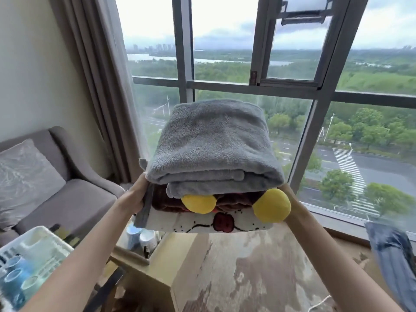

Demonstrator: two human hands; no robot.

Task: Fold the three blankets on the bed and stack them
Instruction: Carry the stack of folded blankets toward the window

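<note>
Both arms are reaching out and holding the stack up in the air in front of the window (292, 64), level, above the rug (258, 266).

Stack order:
- the grey blanket (213, 145) is sitting on top, folded, with its fold edges facing the camera
- the dark red blanket (165, 202) is lying in the middle, mostly covered
- the white blanket (198, 224) with a cartoon face is lying at the bottom; two yellow balls (271, 204) are sticking out at the front edge

The left hand (137, 194) is pressing against the stack's left side, with a grey flap hanging down beside it. Its fingers are going under the stack, so I cannot tell the curl.

The right forearm (319, 239) is running up to the right side. The right hand is hiding behind the stack and the nearer ball, so I cannot tell its grip.

Around it:
- an armchair (74, 199) with a cushion (24, 174) is standing at left
- a curtain (96, 86) is hanging behind the armchair
- a small table (162, 262) with cups (140, 235) is sitting below the stack
- a white basket (45, 242) is sitting at bottom left
- a blue cloth (391, 255) is showing at the right edge, blurred
</note>
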